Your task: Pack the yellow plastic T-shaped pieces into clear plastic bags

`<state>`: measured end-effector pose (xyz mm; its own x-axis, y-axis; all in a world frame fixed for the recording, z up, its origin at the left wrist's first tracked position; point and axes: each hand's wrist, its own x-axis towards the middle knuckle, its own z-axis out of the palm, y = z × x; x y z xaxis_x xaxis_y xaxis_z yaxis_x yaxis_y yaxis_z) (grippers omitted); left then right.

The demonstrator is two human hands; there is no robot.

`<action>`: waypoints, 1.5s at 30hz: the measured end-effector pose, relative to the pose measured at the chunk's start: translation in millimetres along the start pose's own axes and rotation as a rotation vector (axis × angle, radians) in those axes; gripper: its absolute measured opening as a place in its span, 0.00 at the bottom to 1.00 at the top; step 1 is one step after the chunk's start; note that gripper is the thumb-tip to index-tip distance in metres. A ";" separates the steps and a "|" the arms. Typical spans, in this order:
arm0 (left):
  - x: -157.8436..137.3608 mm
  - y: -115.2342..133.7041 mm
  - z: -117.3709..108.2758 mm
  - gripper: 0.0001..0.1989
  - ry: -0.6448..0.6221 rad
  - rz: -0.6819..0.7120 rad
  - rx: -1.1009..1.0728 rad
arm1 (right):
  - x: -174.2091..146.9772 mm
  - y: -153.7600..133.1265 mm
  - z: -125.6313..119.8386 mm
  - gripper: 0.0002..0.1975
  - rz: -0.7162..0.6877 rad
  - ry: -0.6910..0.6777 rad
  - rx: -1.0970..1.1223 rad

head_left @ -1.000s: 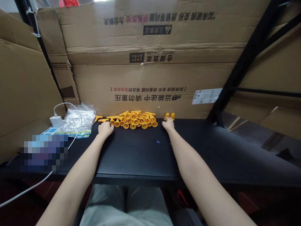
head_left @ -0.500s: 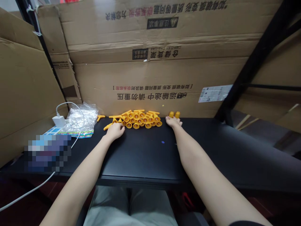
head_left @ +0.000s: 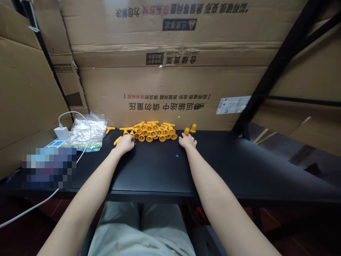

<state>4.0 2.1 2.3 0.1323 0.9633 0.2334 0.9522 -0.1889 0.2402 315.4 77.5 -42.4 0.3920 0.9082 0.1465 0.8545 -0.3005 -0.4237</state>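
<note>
At the table's back, yellow plastic pieces with cup-shaped ends and T-shaped handles lie in a pile (head_left: 156,133). My left hand (head_left: 125,144) rests at the pile's left end, its fingers curled; whatever they hold is hidden. Beside that hand a yellow handle (head_left: 117,140) sticks out. To the right of the pile, my right hand (head_left: 188,141) has its fingers closed around the lower part of a yellow cup-shaped piece (head_left: 187,131). A second yellow cup-shaped piece (head_left: 193,127) stands just behind it, apart from the hand.
A clear plastic bag (head_left: 86,131) lies on the left of the black table (head_left: 154,170), near a white charger (head_left: 61,133) with its cable and a blurred-out object (head_left: 50,167). A loose yellow T-shaped piece (head_left: 110,129) lies beside the bag. Cardboard (head_left: 170,81) walls the back.
My right hand has drawn slightly toward me with one yellow cup-shaped piece, away from the other. My left hand stays at the pile's left end. The whole view has shifted a little.
</note>
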 end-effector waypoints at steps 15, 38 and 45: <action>-5.0 -25.6 -15.1 0.15 0.012 -0.337 0.171 | -8.3 -35.7 -24.8 0.11 -0.380 0.485 0.620; -5.5 -18.8 -11.6 0.16 0.236 -0.238 0.067 | -86.1 -95.4 -36.6 0.22 -1.045 -0.077 0.343; -4.9 -18.2 -10.8 0.17 0.248 -0.217 0.067 | -84.8 -94.4 -33.0 0.21 -1.029 -0.085 0.376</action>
<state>-17.0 -1.2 6.9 -0.1390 0.9027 0.4073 0.9679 0.0368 0.2487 212.7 19.3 14.6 -0.4855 0.6951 0.5302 0.5952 0.7070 -0.3819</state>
